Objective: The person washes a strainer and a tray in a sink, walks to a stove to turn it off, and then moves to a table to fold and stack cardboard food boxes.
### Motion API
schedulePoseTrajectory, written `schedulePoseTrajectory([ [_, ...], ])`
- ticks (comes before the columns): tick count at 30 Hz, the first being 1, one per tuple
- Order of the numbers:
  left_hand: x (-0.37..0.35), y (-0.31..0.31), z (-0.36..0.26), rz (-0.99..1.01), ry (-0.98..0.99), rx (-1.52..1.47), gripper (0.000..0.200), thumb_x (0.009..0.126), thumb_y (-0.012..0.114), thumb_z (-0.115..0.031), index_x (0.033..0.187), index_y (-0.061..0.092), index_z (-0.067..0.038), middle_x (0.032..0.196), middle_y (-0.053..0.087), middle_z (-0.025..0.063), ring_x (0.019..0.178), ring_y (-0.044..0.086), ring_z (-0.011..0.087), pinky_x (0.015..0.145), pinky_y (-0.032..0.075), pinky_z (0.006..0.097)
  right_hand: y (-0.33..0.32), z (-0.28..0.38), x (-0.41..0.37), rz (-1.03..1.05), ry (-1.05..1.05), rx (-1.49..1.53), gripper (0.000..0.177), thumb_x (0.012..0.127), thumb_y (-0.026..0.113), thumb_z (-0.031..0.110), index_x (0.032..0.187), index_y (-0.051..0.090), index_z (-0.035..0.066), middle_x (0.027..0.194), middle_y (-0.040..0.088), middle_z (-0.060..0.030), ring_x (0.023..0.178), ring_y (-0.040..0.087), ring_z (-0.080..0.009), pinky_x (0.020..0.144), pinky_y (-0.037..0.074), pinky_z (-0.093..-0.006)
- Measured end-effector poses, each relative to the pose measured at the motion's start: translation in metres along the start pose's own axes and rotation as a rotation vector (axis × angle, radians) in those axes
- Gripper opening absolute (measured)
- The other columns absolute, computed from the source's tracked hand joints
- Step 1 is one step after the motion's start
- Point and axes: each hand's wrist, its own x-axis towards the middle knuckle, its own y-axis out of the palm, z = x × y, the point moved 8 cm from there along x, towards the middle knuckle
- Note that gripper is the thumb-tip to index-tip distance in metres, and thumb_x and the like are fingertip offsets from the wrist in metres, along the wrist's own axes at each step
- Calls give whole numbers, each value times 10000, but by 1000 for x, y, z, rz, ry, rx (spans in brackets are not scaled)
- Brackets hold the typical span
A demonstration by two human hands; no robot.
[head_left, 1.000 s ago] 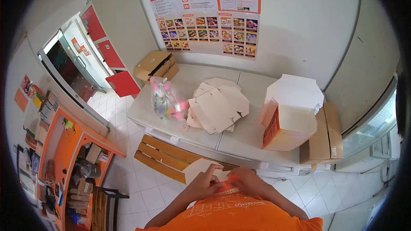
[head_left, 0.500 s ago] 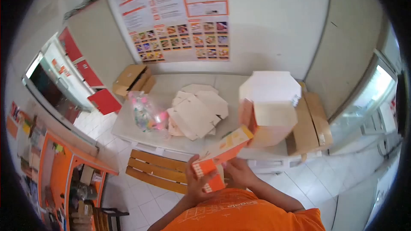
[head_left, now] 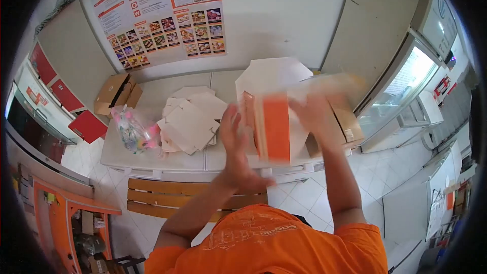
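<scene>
An orange and white carton point(head_left: 276, 129) is in front of me, blurred by motion, over the right part of the white table point(head_left: 218, 82). My left hand point(head_left: 237, 152) is raised at the carton's left side, fingers apart, holding nothing. On the carton's upper right, my right hand point(head_left: 314, 114) is smeared by motion, and its grip cannot be made out. A blurred pale flap or sheet point(head_left: 340, 83) extends to the right above that hand. Large white flat cardboard point(head_left: 264, 73) lies behind the carton. Flat white cardboard pieces point(head_left: 187, 122) are piled to the left.
A clear plastic bag with pink items point(head_left: 133, 132) and an open brown box point(head_left: 114, 94) sit on the table's left. Another brown box point(head_left: 347, 122) is at its right end. A wooden bench point(head_left: 167, 195) stands before the table, and an orange shelf point(head_left: 56, 223) at lower left.
The carton has moved up and away from my body, and now shows its orange side. My left hand has come off it and opened. The view has shifted to the right.
</scene>
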Motion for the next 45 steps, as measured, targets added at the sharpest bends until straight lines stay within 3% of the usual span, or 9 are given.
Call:
schedulePoseTrajectory([
  [1,3,-4,18,52,39,301,787,865,772,-302,1470,354,-21,1427,391,212,1320,431,369,1058,399,458,-3,-23,21,-6,-6,-7,520,855,713,290,1238,554,-24,1167,647,-241,1069,635,-385,922,499,-444],
  [3,-4,-8,82,100,-459,238,681,880,734,-331,1425,436,-53,1351,448,224,1264,465,363,1024,420,448,6,-86,66,55,-3,-183,747,727,796,442,1271,564,-14,1195,644,-266,1151,601,-408,987,484,-402],
  [9,-42,-14,237,342,-641,463,462,811,726,-228,1248,615,-131,1153,556,184,1076,585,324,915,499,411,0,-53,67,225,117,-498,777,761,747,481,1307,542,-33,1295,595,-288,1219,573,-409,1016,467,-451],
  [22,-22,-31,204,403,-801,620,414,754,736,-315,1118,636,-144,903,700,87,876,687,285,818,549,401,42,-105,86,320,-93,-722,409,755,687,156,1118,613,-17,1117,665,-274,1063,637,-424,938,496,-499],
  [28,-7,-17,159,216,-504,455,513,711,756,-131,1207,638,-185,1129,596,122,1057,602,338,922,506,408,52,-114,92,276,-89,-737,390,742,574,32,1127,610,-22,1076,676,-281,1049,639,-443,911,503,-506],
  [36,-24,-5,146,395,-436,592,174,774,670,-30,902,753,-112,1008,485,122,1011,567,288,859,505,384,52,-109,89,287,38,-706,357,770,546,48,1107,602,-59,1045,681,-277,1016,654,-438,894,519,-486],
  [39,-29,-9,145,374,-388,530,287,799,666,-79,1078,727,-111,1069,507,124,1038,560,291,882,489,408,66,-98,77,391,-236,-904,351,794,547,91,1109,603,-54,1032,682,-274,1007,659,-434,890,525,-491],
  [43,-58,-55,166,159,-314,436,510,824,673,-127,1329,605,-100,1178,524,145,1085,556,314,929,462,447,68,-108,73,312,-114,-779,348,817,565,150,1099,616,-47,1035,681,-279,1009,658,-434,892,525,-503],
  [45,-96,-103,209,247,-598,984,593,840,687,-175,1401,517,-85,1257,539,174,1181,536,346,1000,436,466,55,-111,68,141,32,-642,336,838,604,222,1048,648,-36,1051,678,-278,1008,658,-434,899,527,-511],
])
